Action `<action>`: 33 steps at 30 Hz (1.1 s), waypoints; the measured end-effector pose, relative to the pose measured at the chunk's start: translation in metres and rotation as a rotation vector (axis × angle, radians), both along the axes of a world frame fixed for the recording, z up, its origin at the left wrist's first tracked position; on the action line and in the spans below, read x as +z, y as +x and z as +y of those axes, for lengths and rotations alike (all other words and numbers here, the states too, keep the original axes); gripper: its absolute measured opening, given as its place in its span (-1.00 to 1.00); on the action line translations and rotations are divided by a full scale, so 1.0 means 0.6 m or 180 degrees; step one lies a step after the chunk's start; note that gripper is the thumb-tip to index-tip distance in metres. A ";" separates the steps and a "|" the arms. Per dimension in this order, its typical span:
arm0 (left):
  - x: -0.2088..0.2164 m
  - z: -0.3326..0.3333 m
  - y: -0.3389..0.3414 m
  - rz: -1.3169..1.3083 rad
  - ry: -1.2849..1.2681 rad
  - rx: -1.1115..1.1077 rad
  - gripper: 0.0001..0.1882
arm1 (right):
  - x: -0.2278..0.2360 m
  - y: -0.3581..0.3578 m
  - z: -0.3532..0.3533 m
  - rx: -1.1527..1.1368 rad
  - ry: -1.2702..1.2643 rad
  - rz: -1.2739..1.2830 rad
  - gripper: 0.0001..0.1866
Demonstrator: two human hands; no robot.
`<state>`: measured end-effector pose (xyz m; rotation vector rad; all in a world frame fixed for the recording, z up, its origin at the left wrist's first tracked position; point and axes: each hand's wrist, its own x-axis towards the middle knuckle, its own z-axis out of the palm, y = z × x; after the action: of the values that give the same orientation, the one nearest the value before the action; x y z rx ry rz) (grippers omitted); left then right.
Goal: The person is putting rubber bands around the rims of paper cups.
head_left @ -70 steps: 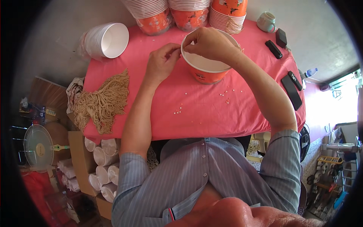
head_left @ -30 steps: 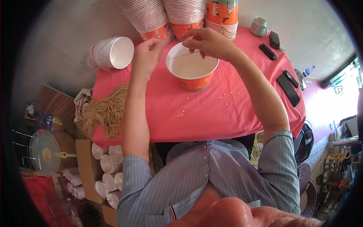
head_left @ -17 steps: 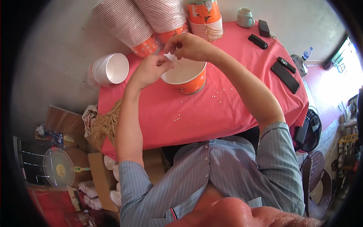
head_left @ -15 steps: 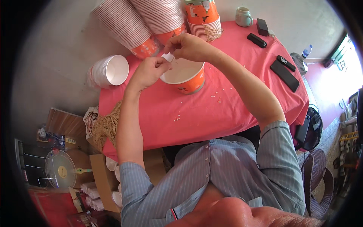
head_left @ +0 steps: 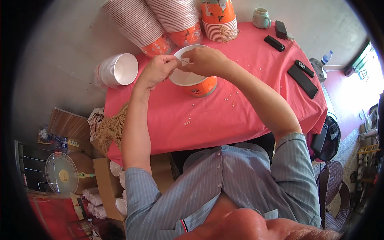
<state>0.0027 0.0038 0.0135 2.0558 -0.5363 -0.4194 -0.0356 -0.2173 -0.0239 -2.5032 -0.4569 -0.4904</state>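
An orange printed paper bucket (head_left: 203, 87) with a white inside stands on the pink-covered table, directly beneath my hands. My left hand (head_left: 158, 71) is closed in a pinch at the bucket's left rim. Over the opening, the fingers of my right hand (head_left: 206, 61) are bent and pinched together. A thin pale cord (head_left: 185, 61) shows between the two hands, and both seem to grip it. Its ends are hidden by the fingers.
Tall stacks of paper buckets (head_left: 134, 25) lean at the back, with a shorter stack (head_left: 126, 69) lying at the left. A heap of beige cords (head_left: 113, 129) hangs over the left edge. Small white beads (head_left: 188, 121), a mug (head_left: 261, 18) and a black phone (head_left: 302, 81) lie about the table.
My right hand has come down lower over the bucket and closer to my left hand. The left hand has shifted slightly left, and the view has tilted a little.
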 end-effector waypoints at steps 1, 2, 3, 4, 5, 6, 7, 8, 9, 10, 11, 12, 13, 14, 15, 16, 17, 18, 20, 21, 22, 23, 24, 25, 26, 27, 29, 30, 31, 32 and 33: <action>-0.001 0.001 0.000 0.0040 -0.0041 0.0003 -0.78 | 0.010 0.008 -0.002 0.0275 0.0040 0.0251 -0.70; -0.001 0.003 -0.001 0.0036 -0.0047 0.0005 -0.78 | 0.018 0.012 -0.003 0.0550 0.0076 0.0503 -0.70; -0.003 0.005 -0.003 0.0004 -0.0073 0.0063 -0.76 | 0.021 0.011 -0.006 0.0553 0.0070 0.0501 -0.70; -0.004 0.006 -0.004 -0.0026 -0.0101 0.0122 -0.74 | 0.023 0.008 -0.013 0.0645 0.0556 0.0764 -0.71; -0.005 0.011 -0.004 -0.0029 -0.0112 0.0156 -0.74 | 0.024 0.007 -0.018 0.0764 0.1036 0.1030 -0.72; -0.008 0.015 -0.002 -0.0022 -0.0152 0.0163 -0.74 | 0.023 0.005 -0.025 0.0733 0.1139 0.0973 -0.73; -0.010 0.019 -0.001 -0.0014 -0.0193 0.0171 -0.74 | 0.023 0.004 -0.032 0.0703 0.1242 0.0919 -0.74; -0.010 0.019 -0.001 0.0000 -0.0207 0.0188 -0.74 | 0.023 -0.002 -0.040 0.0634 0.1101 0.0626 -0.75; -0.011 0.019 0.000 0.0012 -0.0225 0.0174 -0.74 | 0.023 -0.006 -0.041 0.0646 0.1086 0.0645 -0.75; -0.011 0.020 -0.001 0.0025 -0.0243 0.0159 -0.74 | 0.022 -0.009 -0.041 0.0543 0.1198 0.0608 -0.75; -0.010 0.018 -0.001 0.0036 -0.0254 0.0167 -0.74 | 0.024 -0.012 -0.042 0.0431 0.1315 0.0563 -0.76; -0.009 0.016 -0.001 0.0050 -0.0243 0.0180 -0.75 | 0.024 -0.012 -0.045 0.0435 0.1303 0.0577 -0.76; -0.009 0.015 -0.001 0.0064 -0.0232 0.0193 -0.76 | 0.024 -0.012 -0.048 0.0385 0.1382 0.0522 -0.76; -0.010 0.017 -0.001 0.0076 -0.0241 0.0206 -0.76 | 0.025 -0.013 -0.049 0.0342 0.1463 0.0466 -0.76; -0.011 0.019 -0.001 0.0053 -0.0276 0.0208 -0.75 | 0.027 -0.013 -0.049 0.0351 0.1454 0.0482 -0.76; -0.013 0.022 0.000 0.0031 -0.0312 0.0210 -0.73 | 0.029 -0.014 -0.050 0.0182 0.1533 0.0437 -0.76; -0.018 0.026 0.002 0.0044 -0.0317 0.0219 -0.73 | 0.029 -0.014 -0.051 0.0008 0.1614 0.0390 -0.76; -0.022 0.032 0.005 -0.0049 -0.0269 0.0245 -0.73 | 0.026 -0.010 -0.057 0.0013 0.1608 0.0405 -0.76; -0.030 0.039 0.009 -0.0125 -0.0224 0.0289 -0.74 | 0.025 -0.002 -0.063 -0.0111 0.1881 0.0020 -0.73; -0.032 0.042 0.010 -0.0086 -0.0263 0.0326 -0.75 | 0.031 -0.009 -0.061 -0.0277 0.1614 -0.0211 -0.81; -0.034 0.046 0.010 -0.0047 -0.0301 0.0363 -0.77 | 0.025 -0.006 -0.058 -0.0263 0.1611 -0.0191 -0.81; -0.033 0.042 0.008 -0.0030 -0.0303 0.0377 -0.77 | 0.024 -0.005 -0.054 -0.0203 0.0395 -0.0514 -0.86; -0.032 0.037 0.006 -0.0026 -0.0319 0.0370 -0.76 | 0.023 -0.005 -0.051 -0.0130 -0.0822 -0.0827 -0.90; -0.031 0.034 0.003 -0.0023 -0.0334 0.0364 -0.76 | 0.021 -0.003 -0.044 0.0277 -0.1404 -0.0444 -0.87; -0.034 0.035 0.001 0.0003 -0.0336 0.0371 -0.76 | 0.023 -0.002 -0.027 0.0609 -0.1495 -0.0217 -0.87; -0.035 0.037 0.000 0.0025 -0.0403 0.0314 -0.76 | 0.035 -0.004 -0.002 0.0945 -0.1579 0.0006 -0.87; -0.037 0.039 -0.005 0.0043 -0.0472 0.0259 -0.76 | 0.060 0.001 0.021 0.1267 -0.0808 0.0176 -0.85; -0.038 0.038 -0.010 0.0122 -0.0611 0.0298 -0.77 | 0.066 0.014 0.021 0.1468 -0.0288 0.0140 -0.84; -0.037 0.037 -0.015 0.0200 -0.0750 0.0337 -0.78 | 0.066 0.025 0.020 0.1399 0.0313 0.0417 -0.81; -0.037 0.038 -0.017 0.0191 -0.0747 0.0345 -0.78 | 0.062 0.035 0.020 0.1408 0.0314 0.0410 -0.81; -0.036 0.039 -0.019 0.0298 -0.0844 0.0319 -0.79 | 0.058 0.042 0.019 0.1373 0.0631 0.0475 -0.81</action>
<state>-0.0088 0.0272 -0.0084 1.7905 -0.4075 -0.3626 -0.0102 -0.2056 0.0110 -2.1484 -0.8200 -0.1678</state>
